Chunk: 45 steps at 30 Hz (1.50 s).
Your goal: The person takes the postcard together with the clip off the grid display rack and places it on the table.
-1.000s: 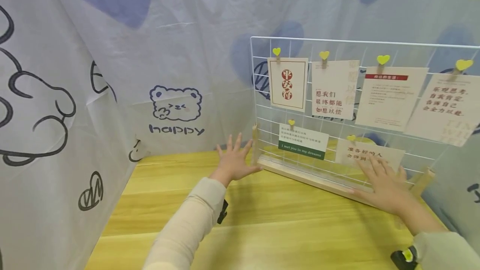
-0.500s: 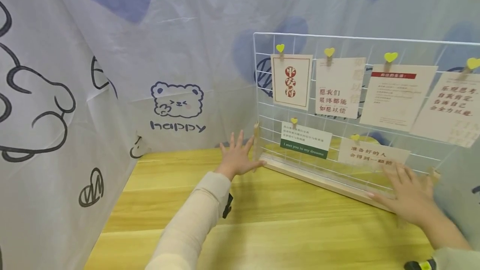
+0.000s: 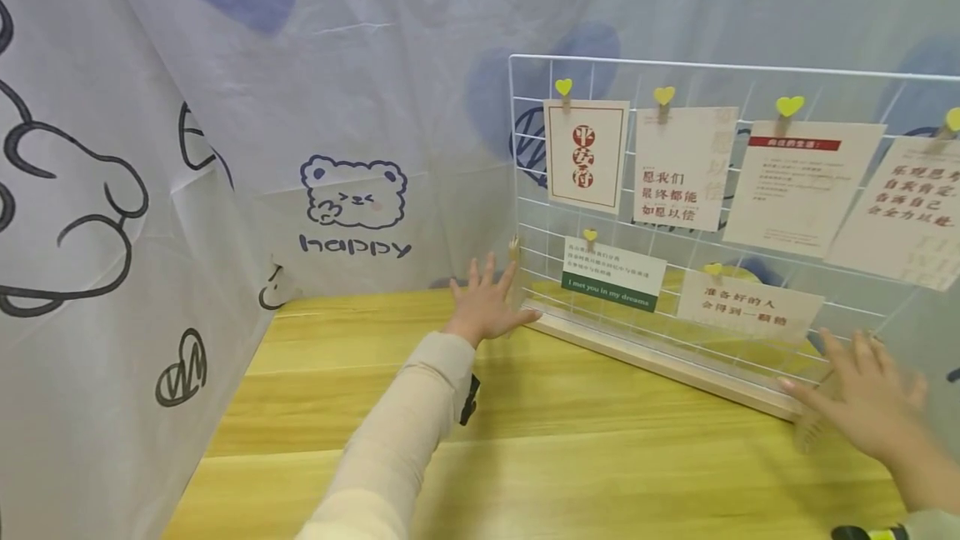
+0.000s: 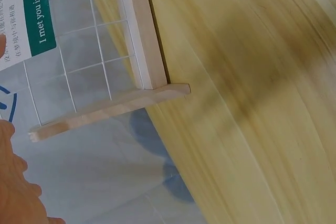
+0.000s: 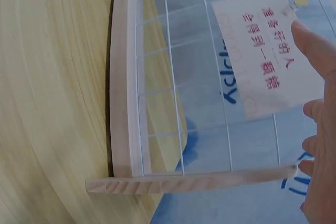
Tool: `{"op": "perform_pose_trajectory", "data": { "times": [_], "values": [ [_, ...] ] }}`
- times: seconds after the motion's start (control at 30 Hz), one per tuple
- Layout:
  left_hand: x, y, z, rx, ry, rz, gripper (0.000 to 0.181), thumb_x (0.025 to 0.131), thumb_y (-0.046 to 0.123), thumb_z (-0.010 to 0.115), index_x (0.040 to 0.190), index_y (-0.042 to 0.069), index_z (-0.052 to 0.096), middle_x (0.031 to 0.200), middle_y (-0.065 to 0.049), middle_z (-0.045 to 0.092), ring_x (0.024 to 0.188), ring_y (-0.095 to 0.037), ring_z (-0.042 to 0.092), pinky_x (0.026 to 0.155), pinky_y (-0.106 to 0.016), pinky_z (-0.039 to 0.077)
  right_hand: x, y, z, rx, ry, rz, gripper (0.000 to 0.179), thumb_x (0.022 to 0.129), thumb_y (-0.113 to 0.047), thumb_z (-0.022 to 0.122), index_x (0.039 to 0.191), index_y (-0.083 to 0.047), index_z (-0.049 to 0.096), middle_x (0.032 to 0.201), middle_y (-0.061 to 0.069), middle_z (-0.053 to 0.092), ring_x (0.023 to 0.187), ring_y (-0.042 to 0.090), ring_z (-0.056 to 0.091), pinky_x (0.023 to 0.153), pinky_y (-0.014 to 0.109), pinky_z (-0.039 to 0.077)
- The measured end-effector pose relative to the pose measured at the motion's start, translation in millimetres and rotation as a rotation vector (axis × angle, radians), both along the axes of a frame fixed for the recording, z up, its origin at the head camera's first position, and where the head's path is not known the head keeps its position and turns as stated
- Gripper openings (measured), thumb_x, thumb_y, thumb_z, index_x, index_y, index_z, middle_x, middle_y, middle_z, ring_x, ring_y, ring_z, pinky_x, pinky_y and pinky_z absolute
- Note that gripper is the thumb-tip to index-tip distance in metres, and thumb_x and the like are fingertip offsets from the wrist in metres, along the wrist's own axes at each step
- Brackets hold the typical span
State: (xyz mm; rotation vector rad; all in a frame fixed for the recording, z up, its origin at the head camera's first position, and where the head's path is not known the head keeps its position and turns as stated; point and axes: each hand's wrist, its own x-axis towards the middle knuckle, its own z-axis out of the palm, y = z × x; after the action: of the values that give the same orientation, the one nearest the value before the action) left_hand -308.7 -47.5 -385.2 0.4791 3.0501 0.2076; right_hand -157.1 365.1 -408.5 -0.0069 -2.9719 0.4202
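A white wire grid panel (image 3: 720, 66) stands in a wooden base (image 3: 660, 362). Paper cards hang on it from yellow heart clips, among them a green-edged card (image 3: 613, 275) and a lower right card (image 3: 750, 307). My left hand (image 3: 487, 304), fingers spread, is right at the stand's left end. At the right end my right hand (image 3: 873, 394) overlaps the wooden foot, fingers spread and holding nothing. The left wrist view shows the left wooden foot (image 4: 105, 109) beside the hand's edge (image 4: 16, 182). The right wooden foot (image 5: 194, 182) appears in the right wrist view.
The stand sits angled on a yellow wood-grain table (image 3: 337, 373). A pale cloth backdrop (image 3: 360, 90) with blue hearts and a bear drawing hangs behind the table, and another cloth side (image 3: 90, 357) closes off the left.
My right hand has moved right and down, from in front of the lower right card to the stand's right end. The left hand stays at the left end; the view has shifted slightly.
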Motion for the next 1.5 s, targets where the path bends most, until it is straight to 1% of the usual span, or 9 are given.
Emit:
{"op": "perform_pose_trajectory", "data": {
  "times": [0.33, 0.5, 0.53, 0.73, 0.77, 1.07, 1.2, 1.3, 1.5],
  "values": [
    [-7.1, 3.4, -1.2, 0.04, -0.016, 0.018, 0.09, 0.071, 0.074, 0.033, 0.139, 0.023, 0.004, 0.143, -0.012, -0.005, 0.126, -0.037, -0.006, 0.091, -0.063, 0.0, 4.1, 13, -7.0, -0.029, 0.024, -0.037, 0.087, 0.084, -0.05, 0.044, 0.135, 0.001, -0.006, 0.13, 0.036, -0.013, 0.113, 0.055, -0.017, 0.073, 0.067, -0.023],
    [-9.6, 3.4, -1.8, 0.071, -0.043, 0.037, 0.091, 0.071, 0.074, 0.033, 0.139, 0.022, 0.003, 0.142, -0.011, -0.006, 0.126, -0.037, -0.004, 0.092, -0.062, 0.0, 2.8, 22, -13.3, -0.013, 0.061, -0.061, 0.089, 0.084, -0.05, 0.044, 0.134, 0.003, -0.005, 0.126, 0.042, -0.009, 0.11, 0.061, -0.008, 0.078, 0.069, -0.014],
    [-21.7, 2.5, -15.0, 0.072, -0.031, 0.036, 0.092, 0.07, 0.075, 0.031, 0.139, 0.022, 0.002, 0.142, -0.011, -0.006, 0.126, -0.037, -0.004, 0.092, -0.062, 0.0, 2.1, 23, -14.1, -0.011, 0.066, -0.069, 0.088, 0.084, -0.051, 0.044, 0.134, 0.004, -0.005, 0.125, 0.044, -0.007, 0.109, 0.062, -0.006, 0.079, 0.07, -0.011],
    [-26.7, 1.9, -15.4, 0.092, -0.036, 0.059, 0.091, 0.072, 0.074, 0.03, 0.139, 0.021, 0.0, 0.143, -0.011, -0.003, 0.128, -0.033, -0.001, 0.095, -0.059, 0.001, -1.1, 21, -13.1, -0.07, 0.065, -0.094, 0.088, 0.086, -0.048, 0.042, 0.132, 0.007, -0.008, 0.125, 0.043, -0.01, 0.11, 0.06, -0.009, 0.08, 0.069, -0.012],
    [-16.0, 2.8, -2.0, 0.103, -0.054, 0.066, 0.09, 0.073, 0.072, 0.032, 0.139, 0.02, 0.0, 0.143, -0.012, -0.002, 0.128, -0.032, 0.0, 0.095, -0.058, 0.002, -1.7, 21, -13.1, -0.086, 0.071, -0.097, 0.087, 0.086, -0.047, 0.042, 0.132, 0.008, -0.007, 0.126, 0.043, -0.01, 0.111, 0.06, -0.009, 0.081, 0.069, -0.011],
    [-23.3, 4.2, 2.1, 0.174, -0.06, 0.056, 0.087, 0.076, 0.067, 0.038, 0.14, 0.019, 0.003, 0.143, -0.012, 0.003, 0.128, -0.031, 0.005, 0.096, -0.058, 0.003, -9.2, 22, -17.8, -0.169, 0.131, -0.135, 0.085, 0.087, -0.042, 0.043, 0.129, 0.015, -0.004, 0.129, 0.04, -0.001, 0.115, 0.056, 0.001, 0.087, 0.067, 0.001],
    [-26.3, 6.2, 3.5, 0.181, -0.04, 0.042, 0.084, 0.077, 0.064, 0.039, 0.14, 0.018, 0.005, 0.143, -0.011, 0.005, 0.128, -0.03, 0.007, 0.096, -0.057, 0.005, -14.4, 23, -15.0, -0.188, 0.137, -0.183, 0.079, 0.087, -0.039, 0.043, 0.126, 0.019, 0.006, 0.116, 0.046, 0.018, 0.102, 0.06, 0.021, 0.079, 0.068, 0.017],
    [-28.1, 7.6, 5.6, 0.202, -0.035, 0.039, 0.083, 0.078, 0.062, 0.04, 0.139, 0.017, 0.007, 0.143, -0.01, 0.007, 0.128, -0.029, 0.009, 0.097, -0.056, 0.006, -18.0, 22, -11.6, -0.218, 0.133, -0.228, 0.074, 0.087, -0.036, 0.044, 0.121, 0.022, 0.012, 0.101, 0.046, 0.027, 0.088, 0.059, 0.029, 0.071, 0.067, 0.024],
    [-31.7, 7.2, 7.2, 0.25, -0.045, 0.058, 0.081, 0.079, 0.059, 0.042, 0.139, 0.015, 0.009, 0.143, -0.009, 0.008, 0.128, -0.027, 0.009, 0.097, -0.056, 0.006, -19.6, 19, -9.6, -0.275, 0.123, -0.26, 0.073, 0.088, -0.034, 0.042, 0.122, 0.023, 0.009, 0.108, 0.048, 0.025, 0.095, 0.061, 0.026, 0.077, 0.067, 0.022]
  ]
}}
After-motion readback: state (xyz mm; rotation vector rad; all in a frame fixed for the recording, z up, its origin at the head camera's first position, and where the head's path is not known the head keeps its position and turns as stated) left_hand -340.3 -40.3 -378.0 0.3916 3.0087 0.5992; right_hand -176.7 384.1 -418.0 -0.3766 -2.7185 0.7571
